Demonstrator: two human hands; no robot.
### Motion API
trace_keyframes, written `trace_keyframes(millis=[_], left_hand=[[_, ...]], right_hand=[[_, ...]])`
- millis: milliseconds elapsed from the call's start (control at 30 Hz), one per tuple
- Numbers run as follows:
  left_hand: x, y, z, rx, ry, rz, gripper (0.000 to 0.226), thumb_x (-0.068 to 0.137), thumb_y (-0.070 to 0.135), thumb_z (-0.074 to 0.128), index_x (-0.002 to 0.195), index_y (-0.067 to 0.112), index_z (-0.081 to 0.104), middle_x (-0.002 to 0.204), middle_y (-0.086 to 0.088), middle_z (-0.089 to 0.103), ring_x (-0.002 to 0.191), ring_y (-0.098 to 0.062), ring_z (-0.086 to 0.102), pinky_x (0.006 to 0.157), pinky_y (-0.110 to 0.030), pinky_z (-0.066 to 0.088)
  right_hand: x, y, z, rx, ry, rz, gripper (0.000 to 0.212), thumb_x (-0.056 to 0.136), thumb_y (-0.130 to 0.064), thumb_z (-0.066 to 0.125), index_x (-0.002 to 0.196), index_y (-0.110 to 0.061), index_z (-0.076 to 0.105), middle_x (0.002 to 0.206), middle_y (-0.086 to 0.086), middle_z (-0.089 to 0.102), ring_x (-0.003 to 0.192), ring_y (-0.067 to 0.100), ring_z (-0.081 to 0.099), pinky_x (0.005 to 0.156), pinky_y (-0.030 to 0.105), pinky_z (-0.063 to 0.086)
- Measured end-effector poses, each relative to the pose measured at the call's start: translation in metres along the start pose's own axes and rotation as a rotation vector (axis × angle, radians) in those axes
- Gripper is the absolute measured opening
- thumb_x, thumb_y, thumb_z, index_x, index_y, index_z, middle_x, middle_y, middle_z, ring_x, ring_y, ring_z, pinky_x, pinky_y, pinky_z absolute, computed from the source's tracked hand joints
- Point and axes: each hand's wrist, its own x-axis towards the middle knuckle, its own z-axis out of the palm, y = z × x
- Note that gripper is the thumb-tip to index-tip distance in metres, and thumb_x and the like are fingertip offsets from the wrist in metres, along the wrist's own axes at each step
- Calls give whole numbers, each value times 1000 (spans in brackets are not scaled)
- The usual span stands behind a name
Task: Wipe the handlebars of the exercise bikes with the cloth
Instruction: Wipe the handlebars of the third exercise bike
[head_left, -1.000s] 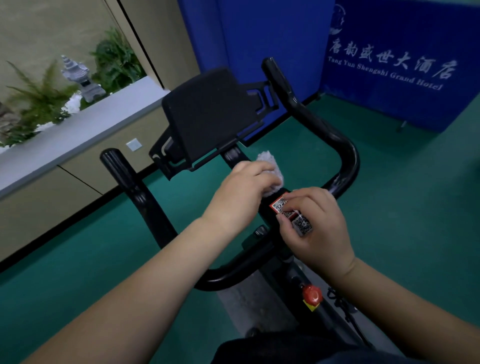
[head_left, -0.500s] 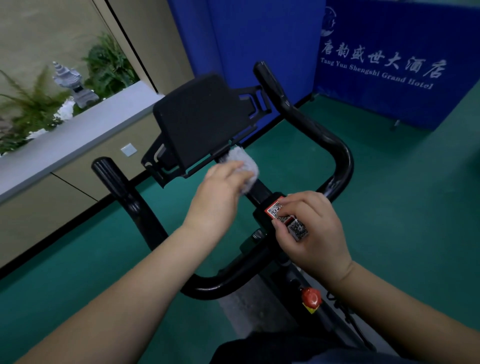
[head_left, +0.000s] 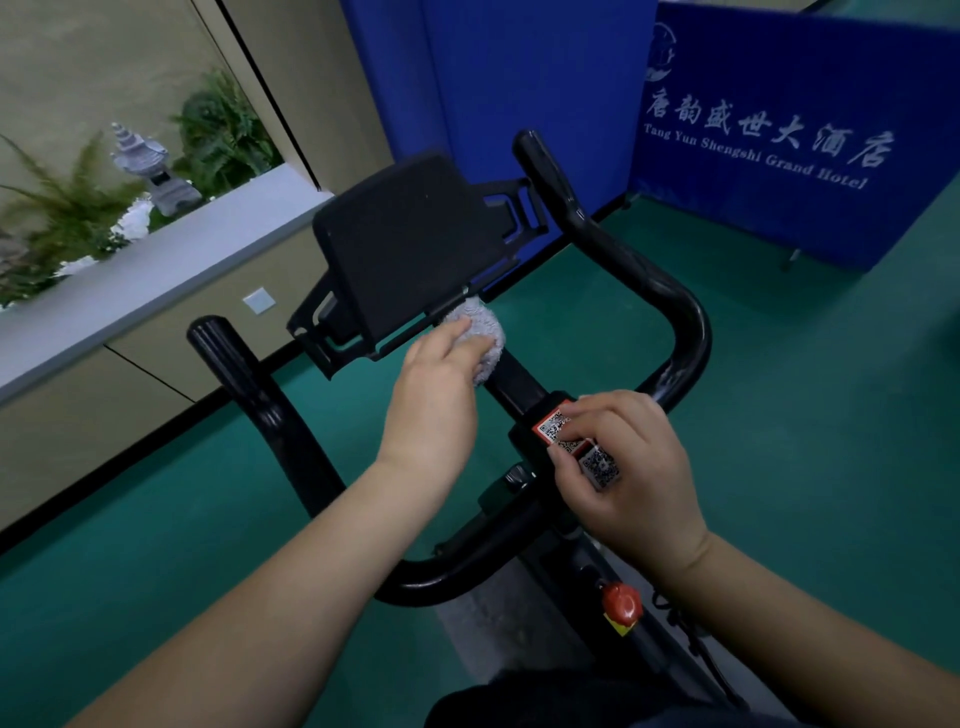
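One exercise bike in view, with one set of black handlebars (head_left: 675, 306): two forward horns and a looped bar that curves back under the hands. One black console panel (head_left: 410, 249) sits on the centre stem, tilted toward the camera. One grey cloth (head_left: 485, 338). Two QR-code tags (head_left: 576, 441) on the stem clamp, one red-bordered, one plain. One red knob (head_left: 621, 605) lower on the frame.

Left hand (head_left: 434, 395): fingers curled over the cloth, gripping it and pressing it against the centre stem just under the lower edge of the console. The cloth is bunched, showing past the fingertips on the far and right side; most of it is under the hand.

Right hand (head_left: 628, 467): fingers curled round the stem clamp at the QR tags, thumb across the lower tag. It holds no cloth. It lies just beside and nearer than the left hand, the two not touching.

Surroundings: green floor (head_left: 805, 441), one blue banner (head_left: 779, 135) with white hotel lettering, a ledge (head_left: 156, 270) with ferns and one small stone pagoda (head_left: 150, 166).
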Motion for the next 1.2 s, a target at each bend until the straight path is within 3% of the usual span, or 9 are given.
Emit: trace_keyframes(millis=[167, 267, 400, 500, 667, 767, 867, 1000, 1200], left_hand=[[-35, 16, -9, -232, -27, -172, 30, 86, 7, 62, 115, 14, 66, 123, -3, 57, 113, -15, 55, 100, -21, 39], [-50, 14, -18, -438, -151, -473, 28, 86, 15, 64, 114, 21, 67, 110, 8, 64, 96, -3, 59, 87, -17, 43], [-48, 18, -7, -815, 8, -767, 42, 88, 16, 62, 130, 16, 53, 112, 6, 62, 87, 0, 62, 79, -15, 48], [-42, 34, 7, -876, -46, -777, 41, 88, 19, 63, 127, 12, 54, 108, 1, 66, 87, -4, 64, 79, -16, 51], [0, 27, 6, -966, 188, -901, 29, 89, 21, 61, 116, 10, 60, 91, 5, 65, 80, -8, 62, 73, -17, 47], [19, 24, 4, -999, 307, -957, 10, 90, 22, 61, 98, 16, 60, 79, 7, 62, 75, -10, 61, 60, -12, 46], [-1, 37, 8, -1017, 244, -930, 14, 90, 22, 60, 102, 18, 61, 81, 9, 63, 70, -3, 60, 56, -7, 46], [-33, 45, 7, -984, 61, -898, 6, 87, 21, 64, 92, 24, 62, 80, 6, 68, 69, -7, 63, 67, -20, 52], [14, 22, -3, -981, 247, -912, 8, 89, 21, 61, 82, 19, 60, 73, 6, 62, 66, -9, 59, 57, -16, 45]], right_hand=[[0, 0, 0, -9, -7, 4, 9, 76, -15, 70, 78, -7, 68, 94, 5, 67, 93, 20, 62, 90, 21, 40], [0, 1, 0, -14, -4, 2, 9, 76, -15, 70, 78, -7, 68, 94, 4, 67, 94, 19, 62, 91, 20, 39], [0, -1, 0, -15, -3, 4, 8, 76, -15, 70, 77, -7, 68, 93, 4, 67, 93, 19, 62, 90, 22, 40], [1, 0, 0, -20, -7, -1, 7, 76, -14, 70, 77, -7, 68, 93, 4, 68, 93, 19, 62, 90, 21, 39], [0, 0, 0, -27, -12, 7, 8, 76, -14, 69, 78, -7, 68, 94, 5, 68, 94, 18, 62, 91, 20, 38], [0, -1, 0, -30, -16, 9, 7, 76, -14, 69, 78, -7, 68, 94, 5, 68, 94, 18, 61, 92, 19, 37], [1, -1, 0, -33, -13, 5, 7, 76, -13, 69, 78, -6, 68, 93, 5, 68, 93, 18, 62, 91, 20, 38], [1, -2, 0, -38, -9, -1, 7, 75, -12, 71, 79, -6, 69, 94, 5, 68, 92, 18, 62, 89, 22, 40], [1, -4, -2, -32, -24, 5, 7, 76, -13, 69, 81, -8, 68, 94, 3, 67, 93, 16, 60, 90, 20, 38]])
